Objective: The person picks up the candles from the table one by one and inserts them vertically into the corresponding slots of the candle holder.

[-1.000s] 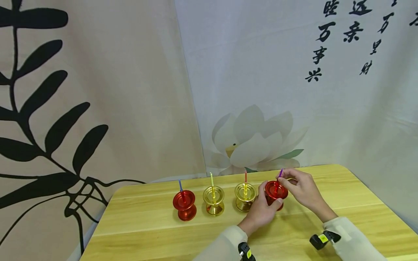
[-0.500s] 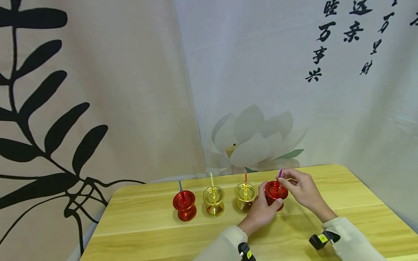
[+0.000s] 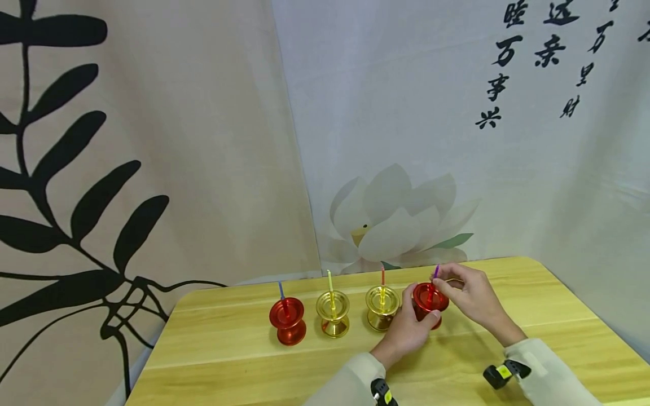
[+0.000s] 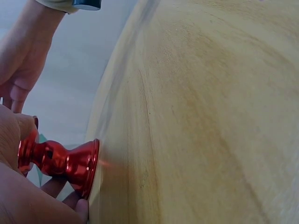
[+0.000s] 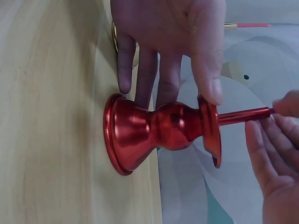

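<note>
A red metal candle holder (image 3: 424, 296) stands on the table at the right end of a row. My left hand (image 3: 406, 334) holds it, with the thumb on the rim of its dish in the right wrist view. A thin purple candle (image 3: 436, 271) sits in the upright tube of that candle holder. My right hand (image 3: 469, 294) pinches this candle where it enters the tube (image 5: 243, 116). Most of the candle is hidden by the tube and the fingers.
To the left stand a gold candle holder (image 3: 381, 320) with a red candle (image 3: 383, 276), another gold one (image 3: 334, 327) with a yellow-green candle (image 3: 330, 280), and a red one (image 3: 291, 334) with a blue candle (image 3: 281, 290). A printed cloth (image 3: 213, 169) hangs behind the wooden table (image 3: 228, 361).
</note>
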{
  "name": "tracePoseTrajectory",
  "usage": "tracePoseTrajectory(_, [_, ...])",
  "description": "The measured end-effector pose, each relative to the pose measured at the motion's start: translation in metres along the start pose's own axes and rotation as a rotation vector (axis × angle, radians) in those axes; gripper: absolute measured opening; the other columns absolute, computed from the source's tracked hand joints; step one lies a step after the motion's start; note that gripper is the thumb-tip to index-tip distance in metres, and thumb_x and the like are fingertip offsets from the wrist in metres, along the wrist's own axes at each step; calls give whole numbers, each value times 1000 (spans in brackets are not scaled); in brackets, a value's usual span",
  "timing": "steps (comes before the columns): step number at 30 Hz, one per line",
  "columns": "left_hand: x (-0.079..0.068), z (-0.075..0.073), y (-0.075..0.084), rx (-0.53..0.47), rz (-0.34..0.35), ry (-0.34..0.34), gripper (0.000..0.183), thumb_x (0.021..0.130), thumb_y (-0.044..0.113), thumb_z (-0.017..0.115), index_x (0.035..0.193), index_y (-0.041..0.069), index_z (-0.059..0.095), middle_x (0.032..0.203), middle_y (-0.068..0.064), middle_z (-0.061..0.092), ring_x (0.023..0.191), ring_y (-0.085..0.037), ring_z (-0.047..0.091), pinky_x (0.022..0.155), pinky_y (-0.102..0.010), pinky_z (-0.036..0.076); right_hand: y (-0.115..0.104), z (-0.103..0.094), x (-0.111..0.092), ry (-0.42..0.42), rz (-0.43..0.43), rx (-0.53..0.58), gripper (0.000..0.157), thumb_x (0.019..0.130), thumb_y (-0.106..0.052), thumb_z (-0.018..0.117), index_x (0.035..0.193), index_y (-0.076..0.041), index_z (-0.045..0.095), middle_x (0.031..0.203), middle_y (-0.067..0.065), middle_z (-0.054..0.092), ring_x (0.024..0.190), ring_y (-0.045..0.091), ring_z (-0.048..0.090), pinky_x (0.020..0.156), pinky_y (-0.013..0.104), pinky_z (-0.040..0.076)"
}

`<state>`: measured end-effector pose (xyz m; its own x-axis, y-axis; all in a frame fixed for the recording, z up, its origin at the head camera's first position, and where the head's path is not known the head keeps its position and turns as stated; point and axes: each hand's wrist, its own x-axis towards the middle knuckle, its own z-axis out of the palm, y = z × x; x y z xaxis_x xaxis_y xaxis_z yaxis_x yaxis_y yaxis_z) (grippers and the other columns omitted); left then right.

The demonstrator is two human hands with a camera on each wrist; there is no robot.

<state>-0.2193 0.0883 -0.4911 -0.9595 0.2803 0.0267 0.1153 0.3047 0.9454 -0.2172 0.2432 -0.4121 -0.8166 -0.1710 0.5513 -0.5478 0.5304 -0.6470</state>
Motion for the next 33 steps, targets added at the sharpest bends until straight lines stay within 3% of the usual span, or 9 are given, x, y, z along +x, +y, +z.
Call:
tracePoseTrajectory(6, [0, 0, 1, 16, 0, 1, 68, 92, 43, 65, 148, 33, 28, 136, 1, 54, 120, -15, 55, 102, -40, 43, -1, -2, 2, 18, -1, -29, 12, 87, 3, 71, 98, 1, 66, 89, 11, 70, 79, 19, 70, 71, 18, 54])
tracePoseTrajectory(14, [-1, 0, 0, 25, -14, 0, 69, 92, 45, 65, 149, 34, 27, 139, -1, 52, 121, -18, 54, 103, -42, 43, 32, 1, 2, 55, -60, -75, 11, 88, -4, 73, 96, -11, 70, 88, 4, 72, 77, 15, 71, 70, 13, 52])
tracePoseTrajectory(20, [-1, -1, 1, 33, -10, 4, 69, 92, 45, 65, 149, 33, 27, 139, 0, 52, 121, -17, 54, 103, -42, 43, 40, 5, 1, 95, -146, -82, 14, 86, 1, 73, 94, -11, 70, 84, 10, 72, 76, 13, 70, 70, 12, 51])
tracePoseTrajectory(26, [-1, -1, 2, 27, -11, 3, 68, 92, 45, 65, 148, 35, 27, 138, 0, 52, 121, -17, 55, 102, -41, 43, 37, 6, 1, 103, -162, -79, 15, 86, 3, 73, 93, -10, 69, 84, 15, 71, 76, 18, 71, 71, 12, 51])
tracePoseTrajectory(33, [-1, -1, 2, 24, -18, 1, 69, 92, 45, 65, 149, 34, 27, 139, 0, 52, 122, -17, 54, 103, -42, 43, 9, 4, 2, 101, -195, -69, 11, 85, 10, 70, 90, 1, 68, 81, 17, 70, 74, 28, 71, 72, 14, 52])
